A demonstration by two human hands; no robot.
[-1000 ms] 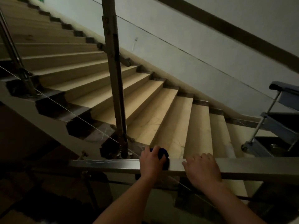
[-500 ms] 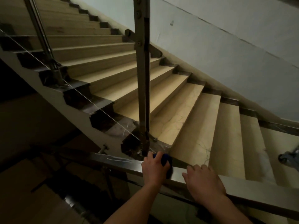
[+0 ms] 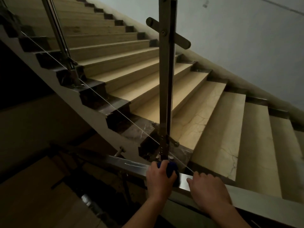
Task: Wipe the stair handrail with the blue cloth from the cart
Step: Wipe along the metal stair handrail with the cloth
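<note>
A flat steel handrail (image 3: 130,165) crosses the bottom of the view, sloping down to the right. My left hand (image 3: 158,180) is closed around a bunched blue cloth (image 3: 171,168) and presses it on the rail's top. Just to the right, my right hand (image 3: 209,190) lies flat on the rail with fingers spread, holding nothing. Most of the cloth is hidden under my left hand.
A steel baluster post (image 3: 165,89) rises right behind the cloth, with a second post (image 3: 59,40) further up at the left. Beige stone steps (image 3: 218,122) climb to the upper left beside a pale wall (image 3: 246,38). Dark stairwell drops at the lower left.
The view has swung left and tilted; the cart at the right edge is out of sight. My left hand with the cloth stays by the post base; my right hand remains resting on the rail.
</note>
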